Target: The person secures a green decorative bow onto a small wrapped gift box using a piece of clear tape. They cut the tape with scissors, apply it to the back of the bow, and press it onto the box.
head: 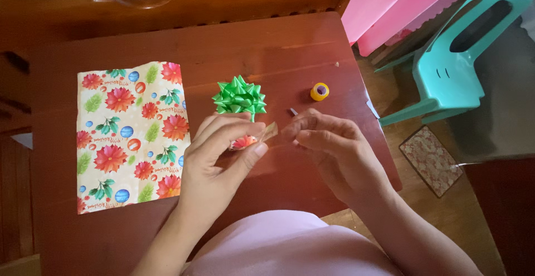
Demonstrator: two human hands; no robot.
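Floral-printed, a small wrapped paper piece point(243, 142), red flower on cream, sits pinched in the closed grip of the left hand point(220, 156), just below the shiny green ribbon bow point(240, 96). Clear tape strip point(270, 131) stretched from it to the right hand point(329, 148), pinching closed. Left of the bow, a matching flowered wrapping sheet point(131, 135) flat on the reddish wooden bench point(267, 47); right, a small yellow tape roll point(319, 91).

Wrapping paper point(131, 137) lies flat on the left of the table point(267, 47); a rectangular cream sheet with red flowers, green leaves, blue and orange baubles; no labels, signs or screens.
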